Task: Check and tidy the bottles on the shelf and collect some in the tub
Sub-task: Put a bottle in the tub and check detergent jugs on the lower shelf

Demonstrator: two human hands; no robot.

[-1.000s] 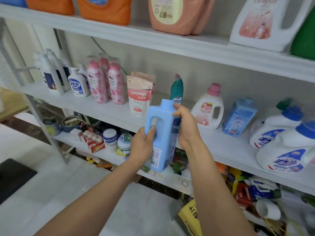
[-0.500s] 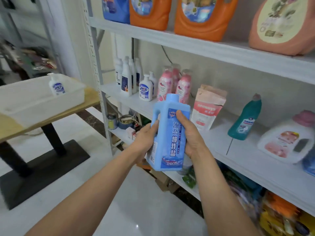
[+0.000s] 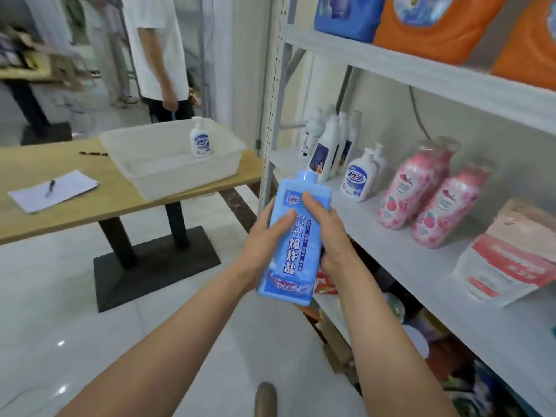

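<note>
Framing sits further left than 0.5 s ago: the white tub (image 3: pixel 183 182) on the wooden table (image 3: pixel 114 203) is now in full sight, a person in a white top (image 3: pixel 156 46) stands behind it, and the teal bottle and the pink-capped jug have dropped out on the right. The blue bottle (image 3: pixel 293 257) is still held in the air between both hands, in front of the shelf (image 3: pixel 400 260) edge and well apart from the tub. It leans a little more than before, cap toward the shelf.

The left hand (image 3: pixel 263 236) wraps the bottle's left side, thumb laid across the front label. The right hand (image 3: pixel 334 236) curls round the right side, thumb pressed on the upper front.

The bottle is a tall, flat-sided, light blue container with a short blue cap. Its front faces the camera: a small badge near the top, large dark blue characters running down the middle, and a paler band at the base.

1 white pump bottle (image 3: pixel 200 142) stands upright in the tub's far right corner.
</note>
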